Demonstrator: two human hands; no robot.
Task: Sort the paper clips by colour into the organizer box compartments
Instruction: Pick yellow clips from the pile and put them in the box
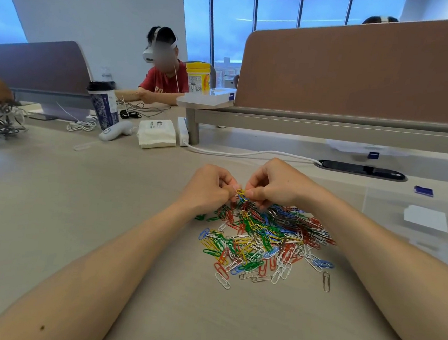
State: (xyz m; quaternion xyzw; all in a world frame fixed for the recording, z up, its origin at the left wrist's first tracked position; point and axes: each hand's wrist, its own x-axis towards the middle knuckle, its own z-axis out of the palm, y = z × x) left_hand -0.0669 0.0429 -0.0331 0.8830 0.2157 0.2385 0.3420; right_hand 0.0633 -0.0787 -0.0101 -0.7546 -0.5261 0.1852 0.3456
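Both hands meet, fingers curled: my left hand (210, 187) and right hand (275, 186) pinch a yellow clip (240, 191) touching a blue clip (243, 197), at 12 o'clock of the paper clip pile (263, 238) on the table (105, 213).

Paper clips (263, 238) lie heaped on the table (78, 211), before the divider (361, 68).

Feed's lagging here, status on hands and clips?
Left hand and right hand pinching yellow and blue clips over pile. Pile unsorted on table. Nothing blocking.
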